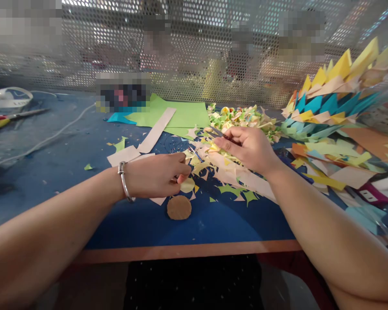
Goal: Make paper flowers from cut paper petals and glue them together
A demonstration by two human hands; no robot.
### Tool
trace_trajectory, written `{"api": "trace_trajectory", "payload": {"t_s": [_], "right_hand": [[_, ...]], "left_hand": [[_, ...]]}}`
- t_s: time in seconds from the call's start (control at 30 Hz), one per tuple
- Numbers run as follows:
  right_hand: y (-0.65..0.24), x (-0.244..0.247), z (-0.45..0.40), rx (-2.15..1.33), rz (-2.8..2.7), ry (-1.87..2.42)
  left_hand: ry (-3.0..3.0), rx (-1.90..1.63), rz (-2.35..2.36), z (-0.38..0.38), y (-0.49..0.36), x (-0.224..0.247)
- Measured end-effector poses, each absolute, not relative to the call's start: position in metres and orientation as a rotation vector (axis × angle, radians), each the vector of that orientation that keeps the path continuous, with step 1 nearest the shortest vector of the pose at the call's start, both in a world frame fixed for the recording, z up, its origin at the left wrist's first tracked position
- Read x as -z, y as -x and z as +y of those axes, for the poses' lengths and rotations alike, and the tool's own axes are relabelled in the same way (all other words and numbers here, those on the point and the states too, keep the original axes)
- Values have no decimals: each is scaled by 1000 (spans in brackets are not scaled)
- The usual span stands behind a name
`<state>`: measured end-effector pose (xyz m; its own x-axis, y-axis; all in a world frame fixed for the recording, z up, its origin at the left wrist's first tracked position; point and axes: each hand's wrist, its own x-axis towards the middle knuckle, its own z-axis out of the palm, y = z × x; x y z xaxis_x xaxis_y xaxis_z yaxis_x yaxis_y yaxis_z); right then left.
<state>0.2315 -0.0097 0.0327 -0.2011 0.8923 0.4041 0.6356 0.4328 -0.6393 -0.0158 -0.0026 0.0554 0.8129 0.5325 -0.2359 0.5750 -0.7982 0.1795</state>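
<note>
My left hand (158, 174), with a silver bangle at its wrist, is closed with curled fingers over paper scraps. Its fingertips are at a pale yellow paper circle (188, 185); whether they pinch anything is hidden. A round brown cardboard disc (179, 208) lies just below that hand. My right hand (254, 148) is closed on slim dark scissors (217, 131), whose tip points left above the scraps. Beneath it lie a pale pink paper strip (245, 176) and cut green scraps (250, 196). Much of the scissors is covered by my fingers.
Green sheets (184, 113) and a pale strip (157, 131) lie behind my hands. A heap of small paper pieces (242, 118) stands before the perforated metal screen (187, 64). A layered pointed-paper model (336, 103) is at right. Red-and-yellow-handled scissors (6, 120) and a white cable (51, 137) lie left.
</note>
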Motion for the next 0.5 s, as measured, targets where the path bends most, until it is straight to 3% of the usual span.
{"api": "trace_trajectory", "payload": {"t_s": [0.17, 0.5], "right_hand": [[-233, -34, -7, -417, -1855, 1249], [-242, -24, 5, -595, -1637, 1157]], "left_hand": [[-2790, 215, 1048, 5, 22, -55], [-2522, -514, 1011, 50, -28, -38]]}}
